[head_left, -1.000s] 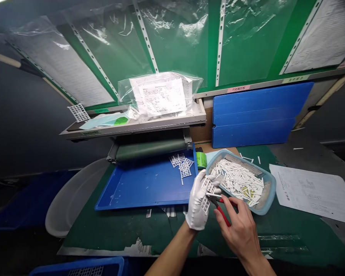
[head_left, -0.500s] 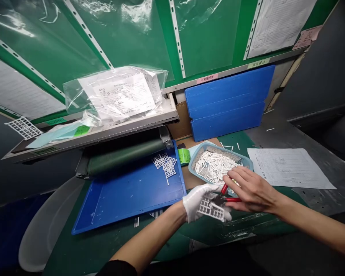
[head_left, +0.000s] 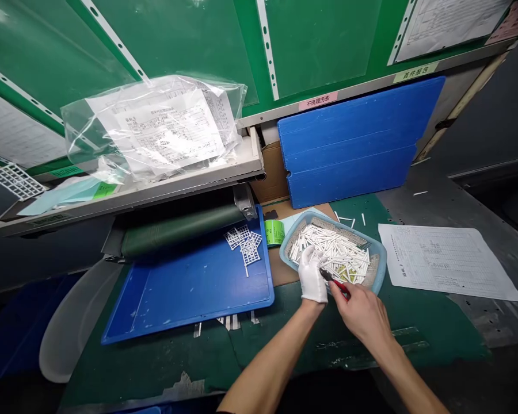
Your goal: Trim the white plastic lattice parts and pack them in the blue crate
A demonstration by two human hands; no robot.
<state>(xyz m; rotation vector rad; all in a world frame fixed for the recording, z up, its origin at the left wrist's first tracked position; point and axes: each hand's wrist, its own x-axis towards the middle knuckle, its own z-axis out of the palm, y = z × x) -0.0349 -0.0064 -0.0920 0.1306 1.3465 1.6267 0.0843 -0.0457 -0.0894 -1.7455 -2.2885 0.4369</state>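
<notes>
My left hand (head_left: 311, 278), in a white glove, is closed at the near rim of a light blue basket (head_left: 380, 265) filled with several small white plastic sticks (head_left: 337, 252). What it grips is hidden behind the glove. My bare right hand (head_left: 362, 313) is closed on red-handled cutters (head_left: 333, 281), whose dark jaws point at the gloved fingers over the basket. A few white plastic grid frames (head_left: 244, 244) lie on the far right corner of a blue tray (head_left: 190, 287).
A printed sheet (head_left: 444, 261) lies right of the basket. Blue corrugated boards (head_left: 354, 144) lean at the back. A plastic bag of papers (head_left: 155, 126) rests on a shelf over a green roller (head_left: 181, 230). A white tub (head_left: 73, 322) sits at the left, a green tape roll (head_left: 275, 232) by the basket.
Both hands moved away from me to the basket's near rim. The white grid frame seen earlier in my left hand no longer shows. The camera view also shifted.
</notes>
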